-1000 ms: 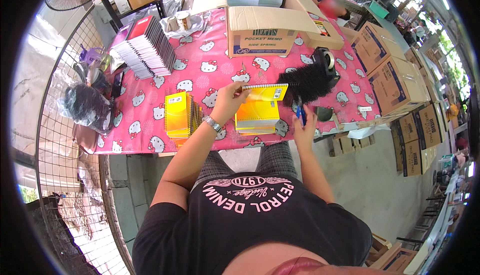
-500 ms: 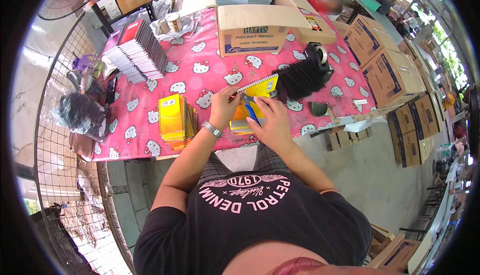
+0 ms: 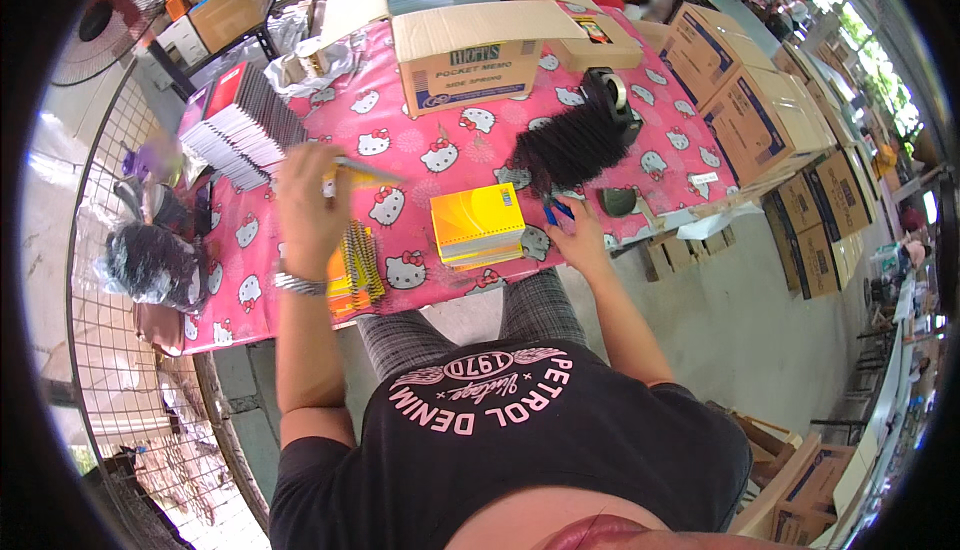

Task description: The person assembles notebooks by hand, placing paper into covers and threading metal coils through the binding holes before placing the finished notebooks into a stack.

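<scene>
My left hand [image 3: 312, 200], slightly blurred, is closed on a yellow spiral notebook [image 3: 362, 173], held above the left stack of yellow spiral notebooks [image 3: 358, 265]. That stack is partly hidden by the hand and wrist. To the right, my right hand [image 3: 580, 237] grips blue-handled pliers [image 3: 556, 213], their jaws hard to see against black plastic spiral coils [image 3: 580, 145]. Between my hands lies a pile of yellow memo pads [image 3: 478, 220] near the table's front edge, with no coil showing on the top one.
An open carton [image 3: 470, 50] with red, blue and green pads stands at the back of the pink table. Dark-spined notebooks [image 3: 245, 120] are stacked at left. A black tape dispenser [image 3: 612, 100] sits behind the coils. Closed cartons [image 3: 750, 120] line the right side.
My left hand has carried the notebook leftward from the middle to above the left stack. My right hand has moved right with the pliers, off the notebook. The view has shifted slightly.
</scene>
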Motion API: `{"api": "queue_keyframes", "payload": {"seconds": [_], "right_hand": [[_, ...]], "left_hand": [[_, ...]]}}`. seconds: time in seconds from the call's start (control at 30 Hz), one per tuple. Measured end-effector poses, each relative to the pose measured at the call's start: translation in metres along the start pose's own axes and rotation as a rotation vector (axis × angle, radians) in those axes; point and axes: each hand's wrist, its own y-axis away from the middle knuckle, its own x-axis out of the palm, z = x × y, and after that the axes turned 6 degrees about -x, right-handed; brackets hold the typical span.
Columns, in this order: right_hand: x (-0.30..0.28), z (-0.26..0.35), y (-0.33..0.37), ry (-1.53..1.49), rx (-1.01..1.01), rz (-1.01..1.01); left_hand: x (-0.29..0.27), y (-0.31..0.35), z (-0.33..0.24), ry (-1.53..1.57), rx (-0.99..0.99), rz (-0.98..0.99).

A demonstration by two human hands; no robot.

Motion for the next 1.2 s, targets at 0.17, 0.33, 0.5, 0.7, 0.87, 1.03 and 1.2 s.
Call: {"api": "queue_keyframes", "payload": {"seconds": [0.17,0.33,0.5,0.7,0.87,1.03,1.2], "right_hand": [[0.024,-0.05,-0.006,0.396,-0.04,0.017],[0.022,-0.096,-0.12,0.331,-0.116,-0.268],[0.015,-0.097,-0.154,0.713,-0.181,-0.079],[-0.005,-0.06,-0.155,0.329,-0.166,-0.237],[-0.038,0.001,-0.113,0.034,-0.277,-0.1],[-0.041,0.043,-0.064,-0.206,-0.282,0.14],[-0.035,0.045,-0.045,-0.218,-0.292,0.16]], "left_hand": [[0.013,0.017,0.074,-0.484,-0.344,0.595],[0.071,0.08,0.11,-0.271,-0.412,0.476],[0.086,0.061,0.054,-0.327,-0.247,0.316],[0.116,0.075,-0.067,0.049,0.197,0.668],[0.117,0.067,-0.069,-0.01,0.236,0.918],[0.121,0.037,-0.053,0.148,0.235,0.992],[0.122,0.039,-0.06,0.096,0.329,0.968]]}}
